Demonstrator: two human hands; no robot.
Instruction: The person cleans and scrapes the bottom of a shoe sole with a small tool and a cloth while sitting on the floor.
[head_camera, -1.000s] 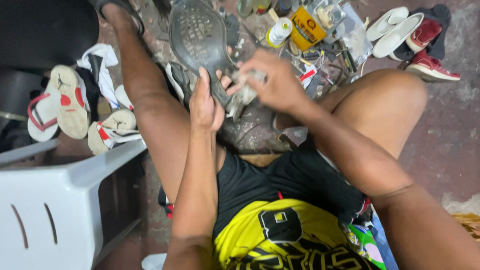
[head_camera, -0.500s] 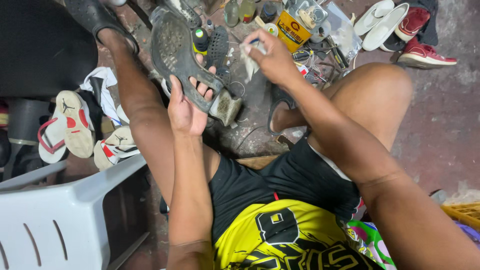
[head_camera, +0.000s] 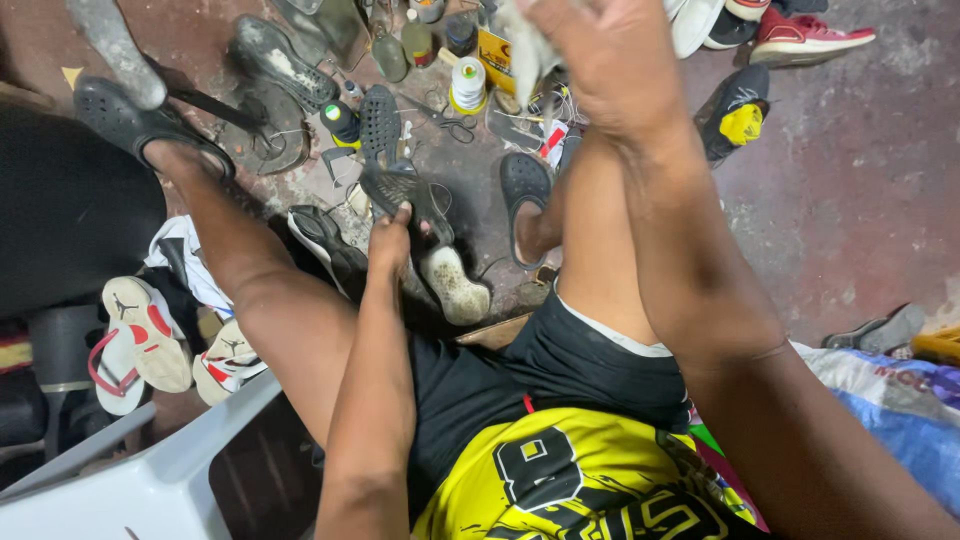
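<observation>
My left hand (head_camera: 392, 238) reaches down between my knees and grips a dark shoe (head_camera: 398, 186) by its worn sole, near the floor. A pale, dirty shoe sole (head_camera: 455, 284) lies just beneath it. Raised close to the camera at the top of the view, my right hand (head_camera: 600, 55) is closed on a whitish rag (head_camera: 520, 52). The right forearm hides part of the floor behind it.
On the floor ahead lie bottles (head_camera: 390, 50), a thread spool (head_camera: 467, 84), scissors (head_camera: 455, 126), a yellow box (head_camera: 494, 52) and loose soles. A red sneaker (head_camera: 805, 36) and a black-and-yellow shoe (head_camera: 736, 112) sit to the right. White chair (head_camera: 140, 485) and flip-flops (head_camera: 130, 345) at left.
My left hand has lowered the dark shoe from in front of me toward the floor. My right hand with the rag has lifted away from the shoe, closer to the camera.
</observation>
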